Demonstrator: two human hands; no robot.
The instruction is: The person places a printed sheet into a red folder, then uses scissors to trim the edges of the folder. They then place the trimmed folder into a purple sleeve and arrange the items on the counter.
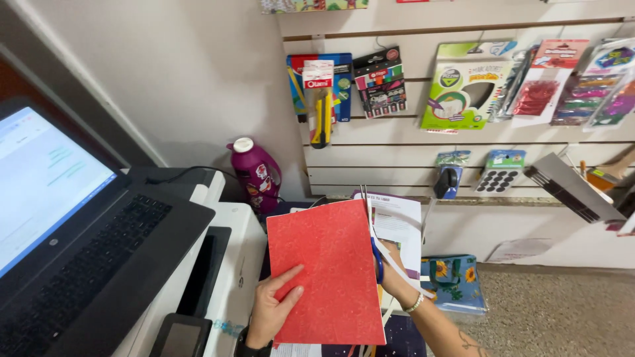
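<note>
I hold a red, embossed sheet of card up in front of me with my left hand, thumb and fingers pinched on its lower left edge, the sheet tilted slightly and hanging over the gap between the white printer and the wall. My right hand sits behind the sheet's right edge, closed through the blue handles of a pair of scissors whose thin blades point upward along that edge; most of this hand is hidden by the card, so I cannot tell how tightly it grips. A narrow white strip curls away beside the blades and trails down past my wrist, so I judge the trimming along the right side to be well under way, the blades having reached near the top corner, with only a short run left on that edge. The other three edges look straight and whole; whether they are to be cut I cannot tell. Behind the card lies a white printed sheet with a purple margin, uncut as far as I can see. To my left an open black laptop rests on the printer, a purple bottle with a white cap stands in the corner, and packets of stationery hang on the slatted wall panel.
</note>
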